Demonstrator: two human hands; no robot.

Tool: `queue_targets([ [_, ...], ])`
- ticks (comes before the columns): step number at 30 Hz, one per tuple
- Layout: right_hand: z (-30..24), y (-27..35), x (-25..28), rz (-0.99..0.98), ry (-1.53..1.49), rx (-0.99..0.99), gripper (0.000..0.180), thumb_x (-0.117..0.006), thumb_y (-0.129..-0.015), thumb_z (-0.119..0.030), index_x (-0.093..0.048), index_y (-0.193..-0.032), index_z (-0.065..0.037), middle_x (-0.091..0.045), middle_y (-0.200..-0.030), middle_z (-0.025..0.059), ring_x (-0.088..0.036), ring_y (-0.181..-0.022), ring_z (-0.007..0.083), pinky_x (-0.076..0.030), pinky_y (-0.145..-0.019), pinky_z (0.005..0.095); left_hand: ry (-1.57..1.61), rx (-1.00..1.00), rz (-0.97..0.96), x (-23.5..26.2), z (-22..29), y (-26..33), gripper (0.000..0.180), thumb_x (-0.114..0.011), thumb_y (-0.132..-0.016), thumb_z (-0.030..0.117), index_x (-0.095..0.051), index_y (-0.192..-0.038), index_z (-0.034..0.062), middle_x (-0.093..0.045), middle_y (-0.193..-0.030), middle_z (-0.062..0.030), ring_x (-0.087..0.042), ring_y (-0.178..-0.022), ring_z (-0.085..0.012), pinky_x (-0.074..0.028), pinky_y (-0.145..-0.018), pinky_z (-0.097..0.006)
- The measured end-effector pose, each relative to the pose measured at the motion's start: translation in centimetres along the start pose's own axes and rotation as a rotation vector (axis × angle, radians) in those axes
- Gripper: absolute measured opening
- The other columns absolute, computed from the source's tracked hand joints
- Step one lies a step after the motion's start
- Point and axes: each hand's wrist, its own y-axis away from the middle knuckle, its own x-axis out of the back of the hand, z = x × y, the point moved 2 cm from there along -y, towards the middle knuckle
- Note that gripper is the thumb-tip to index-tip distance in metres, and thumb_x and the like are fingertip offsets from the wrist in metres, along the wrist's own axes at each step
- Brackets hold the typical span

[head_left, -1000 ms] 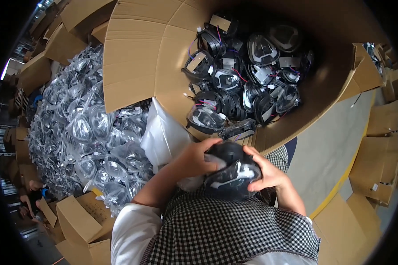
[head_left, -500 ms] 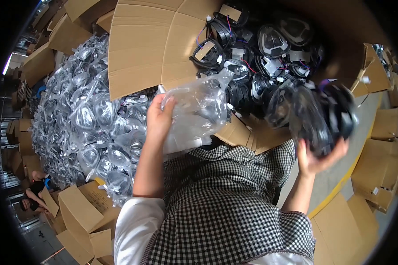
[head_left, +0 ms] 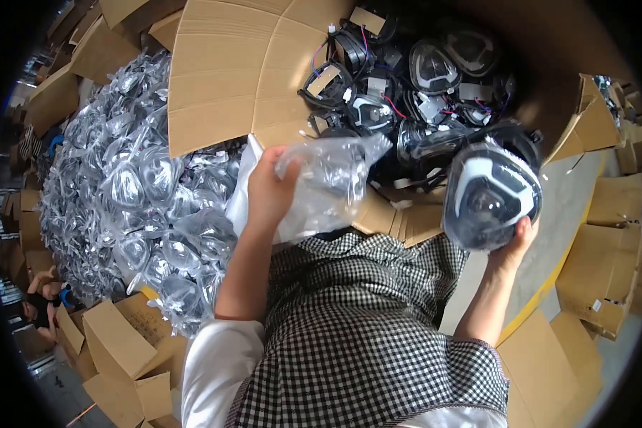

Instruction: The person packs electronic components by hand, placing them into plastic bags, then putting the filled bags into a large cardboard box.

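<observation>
My left hand point(head_left: 269, 187) is closed on a clear plastic bag point(head_left: 324, 187), its thumb pressed over the bag's edge. The bag hangs crumpled to the right of the fingers, and no lamp shows inside it. On the right, my right hand point(head_left: 512, 246) grips a black lamp point(head_left: 489, 203) from below, its thumb on the rim. This lamp has a rounded housing, a clear domed cover and a white U-shaped strip, and it faces me. Behind it lies a deep cardboard box point(head_left: 217, 78) with several similar lamps point(head_left: 434, 68) and their red and blue wires.
At the left is a large heap of lamps in clear bags point(head_left: 125, 182). Open cardboard cartons point(head_left: 118, 339) stand at the lower left, and more cartons point(head_left: 599, 271) line the right beyond a yellow floor line point(head_left: 549, 285). Another person point(head_left: 44, 303) is at the far left.
The lamp in my right hand has turned, and its clear front now faces me. My left hand has shifted slightly right with the bag.
</observation>
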Motion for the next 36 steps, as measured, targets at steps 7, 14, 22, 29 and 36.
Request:
queue_targets([
  [7, 3.5, 2.3, 2.2, -0.207, -0.484, -0.290, 0.077, -0.061, -0.079, -0.055, -0.045, -0.131, -0.001, -0.056, -0.122, 0.0162, -0.059, -0.106, 0.0274, -0.052, -0.089, 0.0418, -0.318, -0.451, -0.413, -6.4, 5.1, 2.8, 0.054, -0.071, -0.077, 0.018, -0.052, -0.127, 0.0105, -0.053, -0.127, -0.0126, -0.055, -0.115, -0.0297, -0.045, -0.095, -0.037],
  [14, 6.0, 4.4, 3.1, -0.138, -0.865, -0.354, 0.076, -0.061, -0.079, -0.055, -0.042, -0.135, -0.007, -0.052, -0.130, 0.0118, -0.053, -0.114, 0.0295, -0.049, -0.093, 0.0459, -0.014, -0.220, -0.863, -12.1, 5.7, 3.4, 0.043, -0.065, -0.087, 0.024, -0.053, -0.123, 0.0040, -0.060, -0.119, -0.0120, -0.057, -0.111, -0.0235, -0.044, -0.093, -0.035],
  [22, 4.9, 3.7, 2.1, -0.006, 0.207, -0.111, 0.110, -0.084, -0.059, -0.043, -0.028, -0.143, 0.001, -0.052, -0.124, 0.0145, -0.053, -0.114, 0.0249, -0.043, -0.099, 0.0371, 0.361, -0.348, -0.700, -8.3, 7.7, 2.4, 0.009, -0.061, -0.091, 0.012, -0.061, -0.095, 0.0033, -0.060, -0.087, 0.0002, -0.056, -0.078, -0.0062, -0.046, -0.069, -0.021],
  [29, 1.3, 4.5, 2.4, -0.022, -0.399, -0.212, 0.092, -0.070, -0.067, -0.050, -0.036, -0.136, 0.000, -0.051, -0.128, 0.0171, -0.054, -0.113, 0.0305, -0.047, -0.096, 0.0436, 0.299, -0.125, -0.326, -4.2, 8.4, -1.8, 0.054, -0.073, -0.079, 0.011, -0.049, -0.125, -0.0017, -0.059, -0.115, -0.0109, -0.053, -0.112, -0.0163, -0.042, -0.094, -0.030],
  [36, -1.1, 8.0, -8.1, -0.433, -0.864, -0.401, 0.100, -0.076, -0.063, -0.046, -0.033, -0.139, 0.001, -0.048, -0.133, 0.0172, -0.048, -0.121, 0.0279, -0.039, -0.104, 0.0410, -0.829, -0.467, -0.328, 3.1, 7.4, -1.8, 0.065, -0.072, -0.072, 0.006, -0.045, -0.131, 0.0031, -0.057, -0.118, -0.0147, -0.056, -0.107, -0.0193, -0.044, -0.091, -0.029],
])
